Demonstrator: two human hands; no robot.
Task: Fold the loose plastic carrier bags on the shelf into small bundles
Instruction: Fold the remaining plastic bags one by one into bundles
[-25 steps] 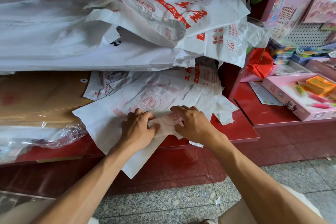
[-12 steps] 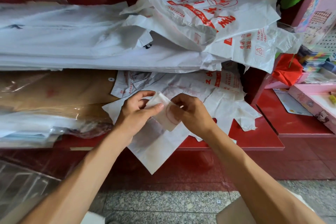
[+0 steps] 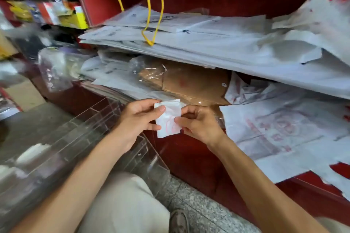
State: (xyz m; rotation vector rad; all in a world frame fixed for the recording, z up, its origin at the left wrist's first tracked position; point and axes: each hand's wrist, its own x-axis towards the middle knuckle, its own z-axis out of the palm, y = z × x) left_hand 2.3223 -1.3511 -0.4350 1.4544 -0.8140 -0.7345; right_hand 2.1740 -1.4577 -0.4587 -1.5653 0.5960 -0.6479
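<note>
In front of the shelf edge, lifted clear of it, the left hand (image 3: 141,117) and right hand (image 3: 198,124) pinch a small folded bag bundle (image 3: 168,118) from either side, thumbs on its face, probably to keep the folds from springing open. Beyond, loose carrier bags (image 3: 274,132) lie flat on the red shelf (image 3: 310,187), unfolded.

Motion blur is smearing the colourful boxed goods (image 3: 56,13) far up-left of the left hand (image 3: 139,119). The picture's edge is cutting off the white red-printed plastic bags (image 3: 280,134) right of the right hand (image 3: 198,125).
</note>
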